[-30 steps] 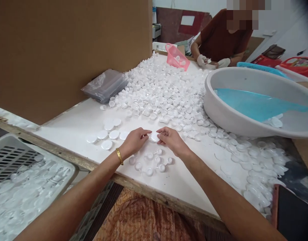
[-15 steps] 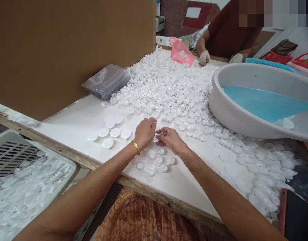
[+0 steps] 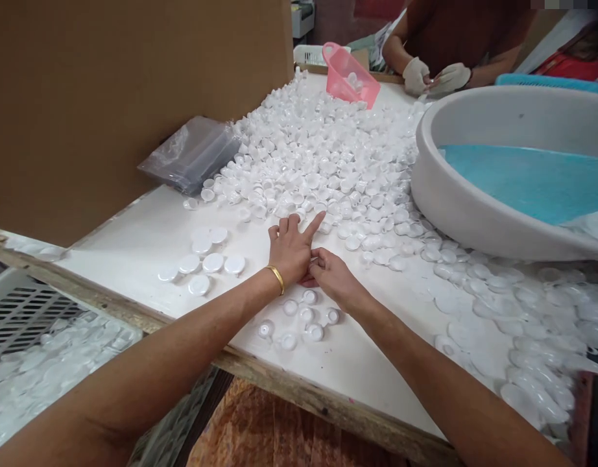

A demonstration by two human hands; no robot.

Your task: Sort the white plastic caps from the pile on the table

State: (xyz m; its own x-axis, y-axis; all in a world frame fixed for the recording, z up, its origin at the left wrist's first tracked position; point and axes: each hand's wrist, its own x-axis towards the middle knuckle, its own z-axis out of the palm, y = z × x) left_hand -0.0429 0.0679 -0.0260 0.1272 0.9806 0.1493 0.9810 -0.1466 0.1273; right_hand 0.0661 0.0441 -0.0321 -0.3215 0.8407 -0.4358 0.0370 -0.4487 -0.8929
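Note:
My left hand [image 3: 290, 250], with a gold bracelet [image 3: 276, 279] at the wrist, is held palm down over the white table [image 3: 148, 259]. Its fingers are spread and the index points forward. Against its thumb side, my right hand [image 3: 335, 279] has its fingers drawn together in a pinch; whatever lies between them is hidden behind the left hand. Closer to me is a loose group of small white cup-shaped plastic pieces [image 3: 307, 316]. Left of my hands lie several flat round white pieces [image 3: 213, 263]. A broad heap of white plastic pieces [image 3: 318, 152] spreads beyond my fingers.
A large grey tub [image 3: 464, 194] with a blue inside stands at right. Behind the heap are a pink scoop [image 3: 345, 78] and a co-worker's gloved hands [image 3: 440, 78]. A cardboard box [image 3: 133, 97], plastic bags [image 3: 192, 152] and a crate [image 3: 31, 305] of white pieces are at left.
My left hand's fingers have opened out from a curled position, and my right hand now presses close against it. The co-worker's gloved hands have come together. The view has shifted slightly.

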